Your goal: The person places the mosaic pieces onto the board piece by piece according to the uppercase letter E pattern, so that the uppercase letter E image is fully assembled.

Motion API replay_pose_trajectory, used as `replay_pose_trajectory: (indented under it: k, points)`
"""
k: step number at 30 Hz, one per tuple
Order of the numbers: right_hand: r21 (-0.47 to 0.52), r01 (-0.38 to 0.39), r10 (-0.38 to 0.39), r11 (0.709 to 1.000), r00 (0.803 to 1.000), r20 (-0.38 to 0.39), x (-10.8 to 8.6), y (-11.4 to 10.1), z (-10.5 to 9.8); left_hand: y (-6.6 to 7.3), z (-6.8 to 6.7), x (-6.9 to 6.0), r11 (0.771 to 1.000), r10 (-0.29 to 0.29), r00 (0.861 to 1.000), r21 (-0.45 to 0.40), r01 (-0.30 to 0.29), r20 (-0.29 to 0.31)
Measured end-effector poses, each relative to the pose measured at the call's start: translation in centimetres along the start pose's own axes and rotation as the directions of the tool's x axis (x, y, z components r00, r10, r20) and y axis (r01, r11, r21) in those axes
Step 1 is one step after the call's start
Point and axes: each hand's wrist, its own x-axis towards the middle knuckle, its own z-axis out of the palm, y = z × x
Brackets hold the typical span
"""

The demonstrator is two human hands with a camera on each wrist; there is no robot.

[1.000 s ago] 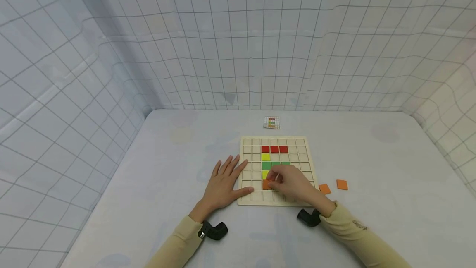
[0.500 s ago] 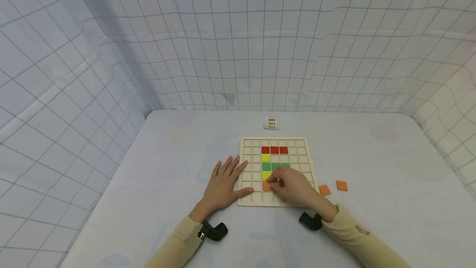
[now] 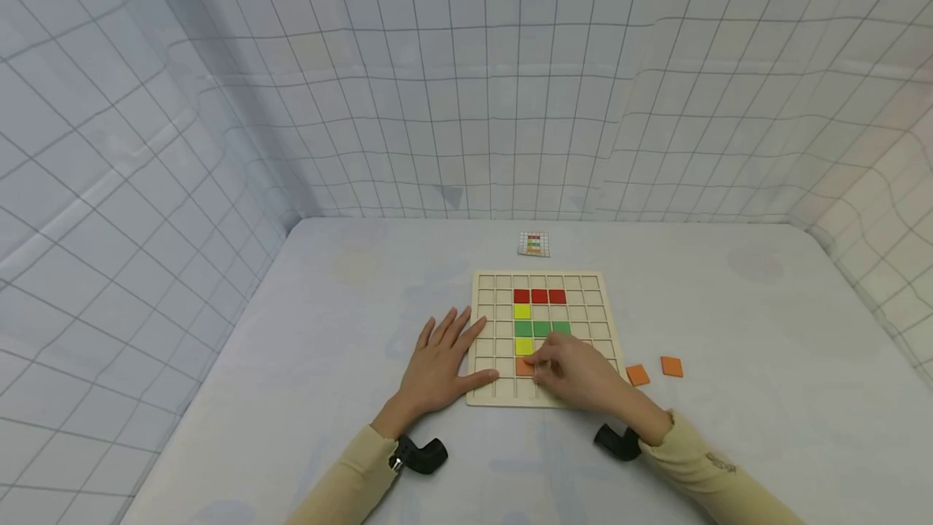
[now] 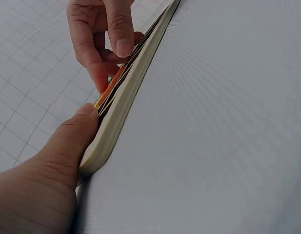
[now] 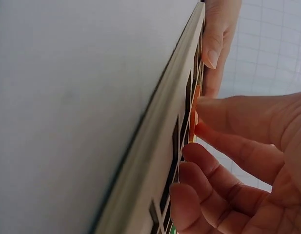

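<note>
A pale wooden grid board (image 3: 484, 395) lies flat, with red tiles (image 3: 539, 296), yellow tiles (image 3: 522, 311) and green tiles (image 3: 542, 329) in its cells. My left hand (image 3: 433, 367) rests spread across the board's left edge, thumb on the rim. Over the lower middle reaches my right hand (image 3: 576, 371), its index fingertip touching an orange tile (image 3: 523, 367) in a cell below the lower yellow one. In the left wrist view the right thumb (image 4: 123, 46) stands apart from that orange tile (image 4: 113, 84). The right hand covers several cells.
Two loose orange tiles, a nearer one (image 3: 637, 375) and a farther one (image 3: 672, 366), lie right of the board. A small printed pattern card (image 3: 534, 244) lies behind it. White grid-lined curtains (image 3: 466, 104) enclose the table (image 3: 328, 290).
My right hand has shifted slightly right and toward me, and its index finger and thumb have spread apart, showing more of the orange tile. The left hand stays where it was.
</note>
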Motion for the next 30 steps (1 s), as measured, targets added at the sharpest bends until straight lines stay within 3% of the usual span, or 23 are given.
replay_pose_trajectory:
  k: [9,14,18,24,30]
  points:
    - [0.159,0.103,-0.118,0.982,0.989,0.088,-1.6,1.1,-1.1,0.1,0.0,0.0,1.000,0.001,1.000,-0.003,-0.001,-0.004]
    - [0.200,0.124,-0.133,0.972,0.991,0.027,-2.8,2.2,-2.3,0.0,0.1,-0.1,1.000,0.003,1.000,-0.007,-0.003,-0.006]
    - [0.165,0.118,-0.113,0.979,0.993,-0.037,-3.9,3.6,-3.6,-0.1,0.2,-0.1,1.000,0.002,1.000,-0.003,-0.002,-0.006]
    - [0.054,0.008,-0.006,0.999,0.999,-0.042,-5.6,5.6,-5.5,-0.2,0.2,-0.1,1.000,0.004,1.000,0.000,-0.004,-0.012]
    - [-0.030,-0.014,0.012,0.999,0.997,-0.072,-6.7,7.3,-6.3,0.0,0.0,0.0,1.000,0.004,1.000,-0.002,-0.004,-0.010]
